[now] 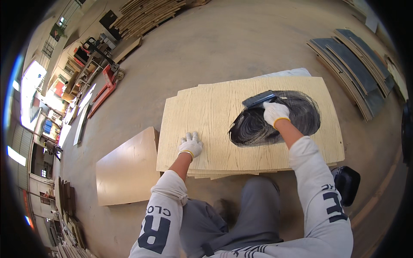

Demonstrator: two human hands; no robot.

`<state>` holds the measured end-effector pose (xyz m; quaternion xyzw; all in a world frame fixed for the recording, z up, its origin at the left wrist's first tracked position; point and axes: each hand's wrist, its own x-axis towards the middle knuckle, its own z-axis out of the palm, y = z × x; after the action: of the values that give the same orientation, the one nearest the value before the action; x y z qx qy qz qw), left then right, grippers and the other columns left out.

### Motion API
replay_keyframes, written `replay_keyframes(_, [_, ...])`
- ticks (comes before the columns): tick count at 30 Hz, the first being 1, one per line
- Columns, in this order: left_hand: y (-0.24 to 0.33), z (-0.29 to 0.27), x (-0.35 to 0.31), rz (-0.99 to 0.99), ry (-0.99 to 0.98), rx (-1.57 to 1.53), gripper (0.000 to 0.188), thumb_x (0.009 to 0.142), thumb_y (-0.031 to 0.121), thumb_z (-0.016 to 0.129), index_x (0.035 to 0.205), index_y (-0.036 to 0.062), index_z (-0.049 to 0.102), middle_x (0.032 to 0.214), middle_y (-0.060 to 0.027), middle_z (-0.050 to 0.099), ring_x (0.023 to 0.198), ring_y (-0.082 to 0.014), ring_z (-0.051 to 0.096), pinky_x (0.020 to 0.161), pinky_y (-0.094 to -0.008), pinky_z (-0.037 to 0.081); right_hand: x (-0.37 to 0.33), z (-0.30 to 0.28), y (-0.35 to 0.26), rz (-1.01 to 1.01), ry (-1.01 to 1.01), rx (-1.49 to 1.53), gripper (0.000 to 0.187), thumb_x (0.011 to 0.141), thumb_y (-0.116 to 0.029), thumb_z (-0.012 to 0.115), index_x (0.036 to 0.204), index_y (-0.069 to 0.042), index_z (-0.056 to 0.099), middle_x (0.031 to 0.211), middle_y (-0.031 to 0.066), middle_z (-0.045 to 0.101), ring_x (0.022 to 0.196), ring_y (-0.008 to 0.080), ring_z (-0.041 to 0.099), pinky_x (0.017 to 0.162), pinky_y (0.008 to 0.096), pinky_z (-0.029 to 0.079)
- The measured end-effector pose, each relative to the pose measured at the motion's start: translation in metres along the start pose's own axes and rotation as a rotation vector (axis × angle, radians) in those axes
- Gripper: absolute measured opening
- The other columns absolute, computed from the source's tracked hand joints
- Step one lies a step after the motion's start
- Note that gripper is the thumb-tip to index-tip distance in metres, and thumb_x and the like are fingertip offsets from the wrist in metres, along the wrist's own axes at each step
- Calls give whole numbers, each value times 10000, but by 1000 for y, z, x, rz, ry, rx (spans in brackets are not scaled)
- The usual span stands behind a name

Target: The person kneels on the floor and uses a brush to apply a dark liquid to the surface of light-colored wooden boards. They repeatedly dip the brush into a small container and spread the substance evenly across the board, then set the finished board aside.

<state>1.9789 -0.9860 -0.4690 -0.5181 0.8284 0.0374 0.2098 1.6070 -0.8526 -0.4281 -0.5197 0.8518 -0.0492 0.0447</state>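
The right hand (276, 113), in a white glove with a yellow cuff, has its grip closed on the spreader (259, 99); the glove hides the handle. The wide, dark blade lies at the upper edge of the coating (248, 128), which is black and streaked with curved strokes.

The coating covers a rounded patch on the right part of the board (206, 107). The board is pale, wood-grained and uppermost in a stack; edges of lower sheets project along its near and far sides.

The left hand (192, 145), gloved alike, rests palm down near the board's near left corner, well apart from the coating. Its grip is wide, fingers spread, holding nothing.

A brown panel (127, 170) lies just left of the stack. A black container (346, 185) stands near the stack's near right corner. Dark panels (348, 73) lie farther right. A red pallet jack (107, 81) stands at the far left, on the floor (206, 47).
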Motion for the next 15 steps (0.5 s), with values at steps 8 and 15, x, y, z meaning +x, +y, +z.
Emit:
replay_keyframes(8, [62,-83,-192,656,-231,-182,428,998,444,507,958,87,739,822,-177,721,831,-372,715,776,-490,564,-55,-12,-160,-594,-430,-143,296,931,-152,475,1169,-118,648,1004,170,756,948,325,743,776,488,570])
replay_keyframes(15, [125,-34,-224,800,23,183,248,815,248,695,966,61,756,828,-104,723,732,-260,700,629,-452,500,79,-22,-105,-240,-164,-210,349,937,-185,457,1214,-116,657,1185,196,711,1114,371,678,919,498,533])
